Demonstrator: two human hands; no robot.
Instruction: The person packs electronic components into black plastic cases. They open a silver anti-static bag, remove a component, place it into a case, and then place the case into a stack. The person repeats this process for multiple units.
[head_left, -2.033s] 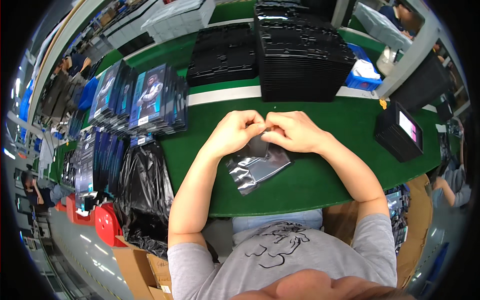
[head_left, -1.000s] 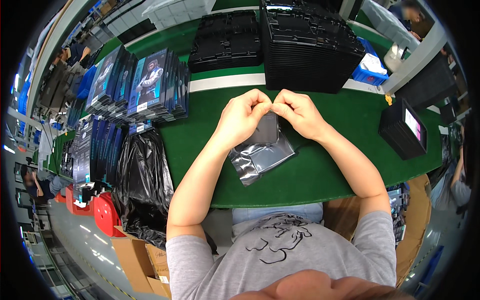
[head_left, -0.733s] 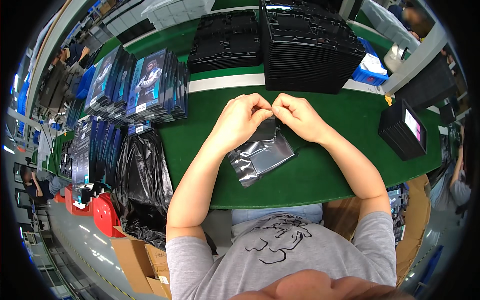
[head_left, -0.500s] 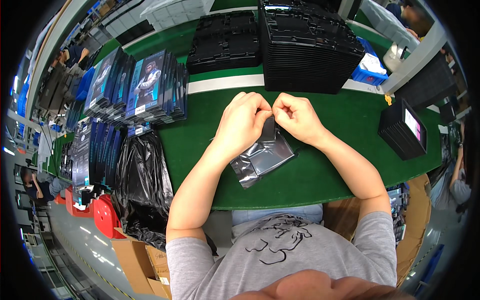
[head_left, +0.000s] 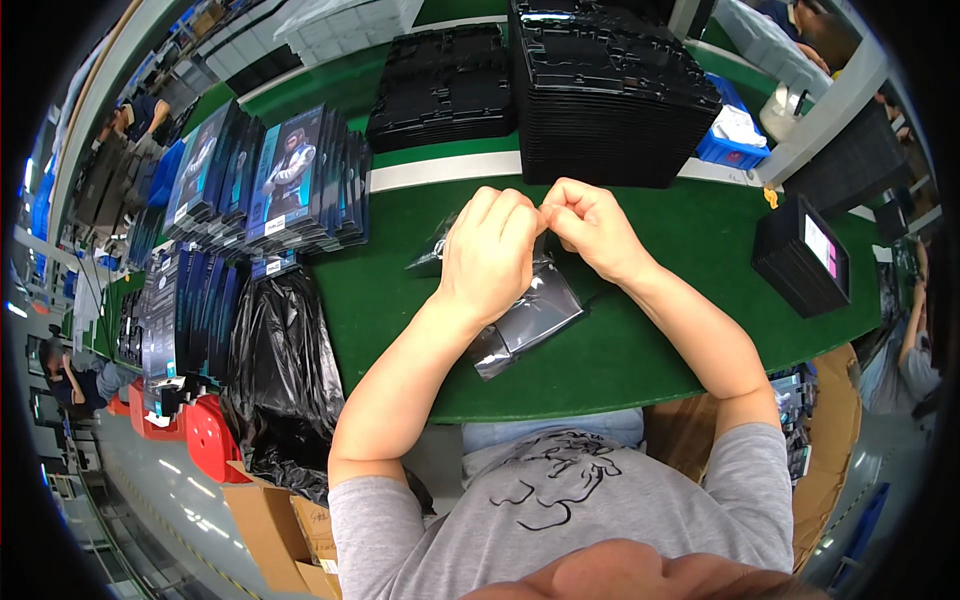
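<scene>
Between the two hands, a shiny grey plastic bag (head_left: 528, 318) was pinched at its top edge. The left hand (head_left: 487, 255) was curled over the bag, its fingers bent tight on the top. The right hand (head_left: 592, 225) was closed in a small fist just beside it, fingertips squeezed on the same edge. The knuckles of both hands were almost touching. Below the grip, the bag hung down flat and smooth, a slanted rectangle with crinkly corners, resting on the green table (head_left: 660, 340). Past the hands stood a tall stack of black plastic trays (head_left: 610, 95) with bumpy tops. To the left of the grip were rows of flat printed boxes (head_left: 290, 180) standing on edge. Lower left, a soft, wrinkled black bag (head_left: 280, 370) hung by the table edge.
</scene>
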